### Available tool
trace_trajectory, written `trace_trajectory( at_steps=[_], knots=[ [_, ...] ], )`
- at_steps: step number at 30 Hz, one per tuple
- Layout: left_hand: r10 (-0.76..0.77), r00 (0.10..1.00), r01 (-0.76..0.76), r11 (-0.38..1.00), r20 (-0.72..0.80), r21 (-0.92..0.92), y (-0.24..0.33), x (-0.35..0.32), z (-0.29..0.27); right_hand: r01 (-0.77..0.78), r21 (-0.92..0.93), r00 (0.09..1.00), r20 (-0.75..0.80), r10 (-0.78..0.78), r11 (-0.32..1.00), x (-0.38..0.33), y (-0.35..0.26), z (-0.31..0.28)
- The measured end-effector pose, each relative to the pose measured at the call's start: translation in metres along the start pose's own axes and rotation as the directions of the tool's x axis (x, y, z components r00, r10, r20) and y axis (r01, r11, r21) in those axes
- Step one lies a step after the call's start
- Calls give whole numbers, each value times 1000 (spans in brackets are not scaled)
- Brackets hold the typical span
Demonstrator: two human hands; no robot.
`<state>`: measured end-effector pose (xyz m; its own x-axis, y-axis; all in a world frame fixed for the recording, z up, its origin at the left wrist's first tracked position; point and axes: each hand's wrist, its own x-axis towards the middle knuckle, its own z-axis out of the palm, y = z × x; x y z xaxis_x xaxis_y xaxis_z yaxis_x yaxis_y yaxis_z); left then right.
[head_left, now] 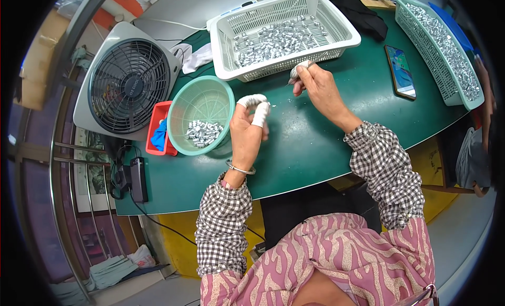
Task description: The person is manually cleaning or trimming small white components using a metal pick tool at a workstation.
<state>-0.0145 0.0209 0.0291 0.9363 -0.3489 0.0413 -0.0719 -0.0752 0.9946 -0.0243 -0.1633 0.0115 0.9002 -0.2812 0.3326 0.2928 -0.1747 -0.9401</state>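
Green table (310,158), finger-wrapped hands (245,135), metal pieces (202,133)

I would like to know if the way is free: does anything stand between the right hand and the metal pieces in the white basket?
Yes: the near wall of the white basket stands between the right hand and the metal pieces inside. Nothing visible covers its open top.

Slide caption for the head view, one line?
Left hand beside a round green basket, right hand near a white basket of small silvery parts.
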Motion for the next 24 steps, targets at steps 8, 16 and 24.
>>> trace_trajectory(
  at_steps=[8, 16, 24],
  knots=[
    [333, 939, -324, 773, 87, 546, -6, -5, -9, 34, -25, 999, 19, -34, 999, -2, -7, 0],
    [219, 931, -365, 515, 293, 776, 14, 6, 1, 46, -25, 998, 43, -44, 999, -2, -4, 1],
    [602, 796, -392, 435, 62, 810, 27, 88, 13, 42, -92, 997, 62, -36, 995, -5, -10, 4]
  ],
)
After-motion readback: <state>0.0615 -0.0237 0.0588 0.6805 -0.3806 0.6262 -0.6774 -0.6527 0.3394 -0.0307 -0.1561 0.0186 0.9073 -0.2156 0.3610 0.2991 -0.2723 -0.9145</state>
